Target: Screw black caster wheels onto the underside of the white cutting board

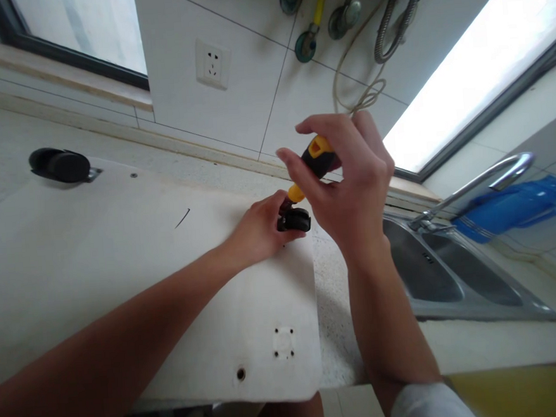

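Right hand [351,171] on the screwdriver [319,151], left hand [260,225] on the near caster [295,220]

And here's the right hand, curled loosely around the black-and-yellow handle, index finger raised and thumb tip standing clear of it! The tool slants down from that palm to the left fingers, its tip too hidden to read. The left hand, thumb on one side and fingers on the other, grasps the black wheel near the edge of the white board [194,303]. Closer to the body from the left hand, a square of four small holes [284,343], with a larger hole [241,374] just beside it. Out to the left of that same hand, a short dark mark [182,218], and farther left a second caster [60,166]. Right of the right hand, the counter [478,344] carries a steel sink [424,262] with a curved faucet [471,188], a blue plastic item [511,208] behind it; beyond both hands, a wall socket [213,64]
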The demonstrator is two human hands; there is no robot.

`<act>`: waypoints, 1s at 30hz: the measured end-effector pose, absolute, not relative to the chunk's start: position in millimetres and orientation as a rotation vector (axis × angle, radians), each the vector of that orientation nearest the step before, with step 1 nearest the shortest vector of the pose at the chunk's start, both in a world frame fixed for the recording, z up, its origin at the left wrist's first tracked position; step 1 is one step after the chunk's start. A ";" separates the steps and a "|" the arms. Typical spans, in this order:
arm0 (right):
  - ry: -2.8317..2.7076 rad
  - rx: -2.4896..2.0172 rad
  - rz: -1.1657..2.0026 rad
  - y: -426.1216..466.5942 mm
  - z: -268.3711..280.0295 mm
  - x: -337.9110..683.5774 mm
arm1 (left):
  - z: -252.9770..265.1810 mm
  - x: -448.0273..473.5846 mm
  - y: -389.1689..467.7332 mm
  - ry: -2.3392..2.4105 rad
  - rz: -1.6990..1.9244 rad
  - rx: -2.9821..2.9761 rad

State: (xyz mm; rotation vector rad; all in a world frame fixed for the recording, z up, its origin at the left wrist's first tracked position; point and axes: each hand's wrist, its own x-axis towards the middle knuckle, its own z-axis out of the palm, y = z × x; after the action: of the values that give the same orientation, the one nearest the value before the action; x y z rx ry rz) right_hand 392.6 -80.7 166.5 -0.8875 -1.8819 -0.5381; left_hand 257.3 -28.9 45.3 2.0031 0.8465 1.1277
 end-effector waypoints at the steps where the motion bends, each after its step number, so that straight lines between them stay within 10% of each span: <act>1: -1.933 -0.891 -0.481 -81.8 167.0 392.3 | 45.4 257.3 -28.7 0.861 1.122 2.007; 5: -2.199 -0.872 -0.142 -87.0 170.0 392.8 | 44.5 257.1 -28.0 0.866 1.123 1.991; 10: -1.847 -0.963 -0.560 -84.3 169.4 390.3 | 43.1 257.0 -28.3 0.834 1.153 1.942; 15: -2.139 -0.912 -0.065 -90.0 173.7 392.3 | 43.6 257.2 -28.4 0.847 1.147 1.939; 20: -1.831 -0.944 -0.497 -84.3 169.6 389.9 | 44.6 257.0 -28.4 0.820 1.144 1.907; 25: -2.157 -0.835 0.075 -90.1 174.5 391.8 | 44.5 256.1 -27.1 0.815 1.122 1.907; 30: -1.790 -0.935 -0.380 -83.2 166.8 387.1 | 46.5 255.1 -26.8 0.787 1.115 1.857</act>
State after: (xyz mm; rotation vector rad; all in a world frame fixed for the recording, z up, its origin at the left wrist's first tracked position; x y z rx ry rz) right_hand 387.1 -83.2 166.8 -0.9347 -1.7900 -0.3797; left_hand 255.1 -26.8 46.5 1.8570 0.7873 1.1146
